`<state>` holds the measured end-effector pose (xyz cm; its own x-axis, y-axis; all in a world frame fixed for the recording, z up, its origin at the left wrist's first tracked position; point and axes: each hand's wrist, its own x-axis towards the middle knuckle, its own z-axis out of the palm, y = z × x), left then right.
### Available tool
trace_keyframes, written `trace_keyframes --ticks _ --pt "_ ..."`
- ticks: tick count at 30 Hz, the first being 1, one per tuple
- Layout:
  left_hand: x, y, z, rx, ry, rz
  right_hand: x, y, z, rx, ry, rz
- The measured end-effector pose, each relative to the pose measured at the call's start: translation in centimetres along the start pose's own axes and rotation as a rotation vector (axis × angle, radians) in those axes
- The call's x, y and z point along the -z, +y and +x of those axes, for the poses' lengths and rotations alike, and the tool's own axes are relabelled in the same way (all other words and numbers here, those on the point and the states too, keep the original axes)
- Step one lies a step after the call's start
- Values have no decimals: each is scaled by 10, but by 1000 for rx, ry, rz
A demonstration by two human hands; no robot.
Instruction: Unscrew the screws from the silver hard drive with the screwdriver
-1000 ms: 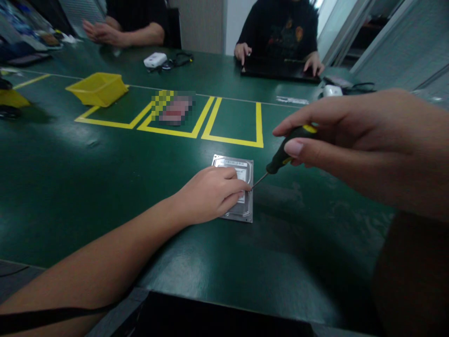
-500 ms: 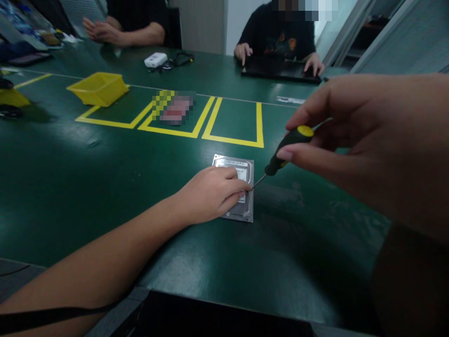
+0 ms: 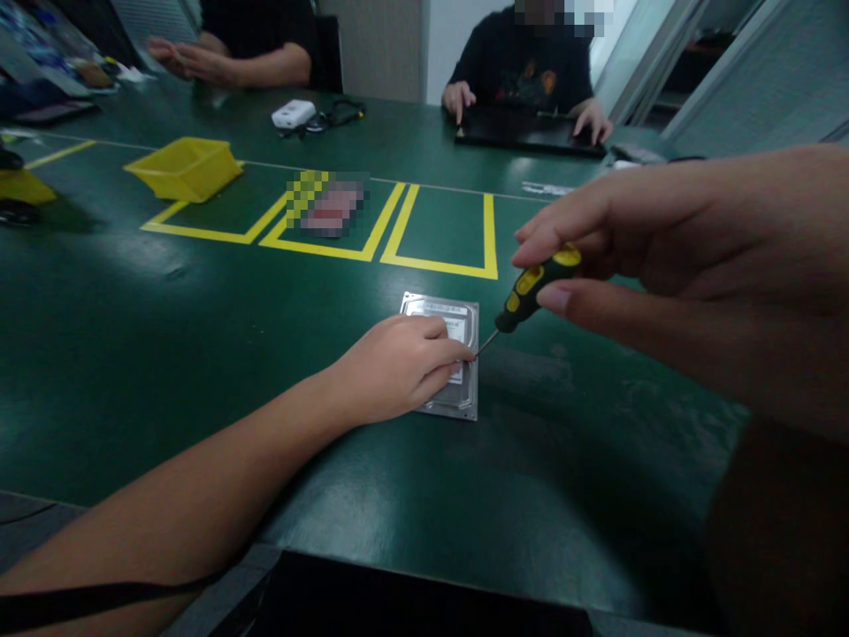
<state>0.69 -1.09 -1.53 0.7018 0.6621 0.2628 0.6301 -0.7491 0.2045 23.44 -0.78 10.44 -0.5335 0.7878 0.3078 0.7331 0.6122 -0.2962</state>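
Head view: the drive [image 3: 455, 402] lies long axis fore-and-aft under the nearer, half-curled left hand [image 3: 398, 367], whose grip cannot be determined, while the right hand [image 3: 656, 257] pinches a screwdriver [image 3: 531, 287] at the drive's right edge.

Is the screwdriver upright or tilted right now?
Tilted. The screwdriver slants from its handle in the right hand down and leftward, its tip near the right edge of the silver drive.

The left hand [image 3: 398, 367] covered much of the metal drive [image 3: 447, 406] — the print on its label [image 3: 455, 330] was too small to read. The screwdriver [image 3: 529, 287] had an indistinct tip; pixelation masked a pinkish item [image 3: 335, 211].
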Motion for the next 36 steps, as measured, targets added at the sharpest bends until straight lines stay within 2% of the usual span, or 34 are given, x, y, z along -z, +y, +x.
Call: trace_keyframes --ticks 3,6,11,16,23,30,36 --pt "0 0 0 0 -1 2 4 -3 2 106 -18 49" --pt "1 0 0 4 -4 6 9 -3 3 213 7 -30" --pt "1 0 1 -5 -3 5 12 -1 2 266 1 -76" --pt "-1 0 1 -7 5 14 6 -5 1 143 86 -90" --pt "1 0 0 -10 10 21 -4 -10 3 24 196 -378" --pt "0 0 1 -8 0 5 -22 -21 7 -72 164 -599" --pt "0 0 1 -5 6 0 -29 -21 9 -150 207 -467"
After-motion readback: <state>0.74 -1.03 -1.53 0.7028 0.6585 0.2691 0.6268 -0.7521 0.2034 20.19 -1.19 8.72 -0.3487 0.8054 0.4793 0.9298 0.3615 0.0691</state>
